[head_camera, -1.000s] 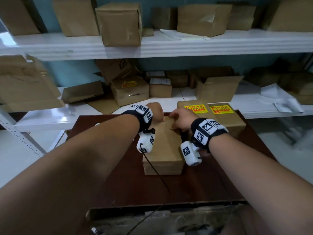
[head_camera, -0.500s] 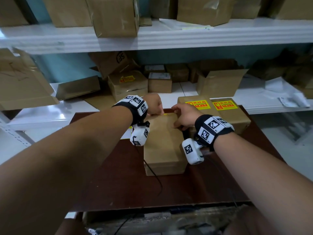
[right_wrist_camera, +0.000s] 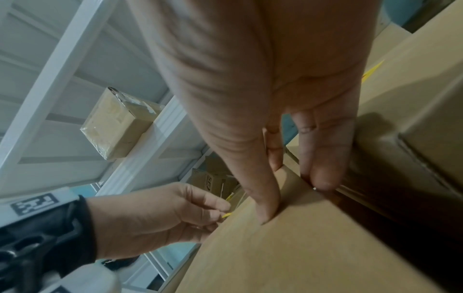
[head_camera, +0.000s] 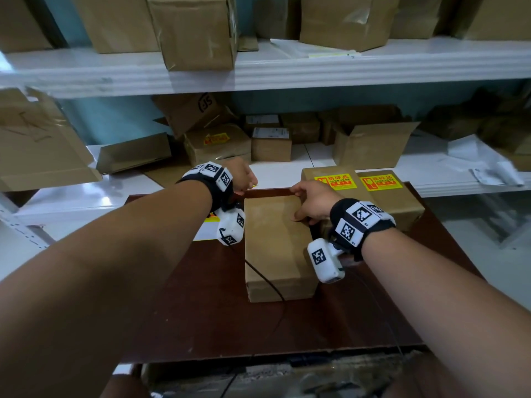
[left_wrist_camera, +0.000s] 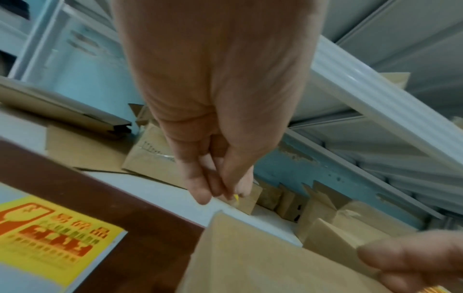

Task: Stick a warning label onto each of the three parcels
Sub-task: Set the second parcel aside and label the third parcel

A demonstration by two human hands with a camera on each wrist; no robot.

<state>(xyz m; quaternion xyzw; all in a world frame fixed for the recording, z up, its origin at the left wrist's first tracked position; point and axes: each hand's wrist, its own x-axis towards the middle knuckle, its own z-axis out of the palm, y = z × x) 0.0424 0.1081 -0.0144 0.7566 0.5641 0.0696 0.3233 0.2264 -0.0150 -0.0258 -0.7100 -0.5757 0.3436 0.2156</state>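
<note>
A plain brown parcel point(head_camera: 275, 245) lies lengthwise in the middle of the dark table point(head_camera: 201, 311). My right hand point(head_camera: 298, 203) grips its far right corner, with the thumb point(right_wrist_camera: 265, 208) on top and the fingers point(right_wrist_camera: 323, 174) down the side. My left hand point(head_camera: 249, 183) hovers just off the far left corner and pinches a yellow label, of which only a thin edge point(left_wrist_camera: 235, 197) shows. Two parcels behind the right hand carry yellow-and-red warning labels point(head_camera: 336, 181) point(head_camera: 380, 182).
A white sheet with a yellow warning label point(left_wrist_camera: 50, 232) lies on the table under my left wrist. White shelves point(head_camera: 287, 70) crowded with cardboard boxes stand right behind the table. A black cable point(head_camera: 267, 280) trails over the plain parcel's near left side.
My left hand has drawn left, from over the parcel's far end to just off its far left corner. The right hand stays at the far right corner. The head view has tilted down slightly.
</note>
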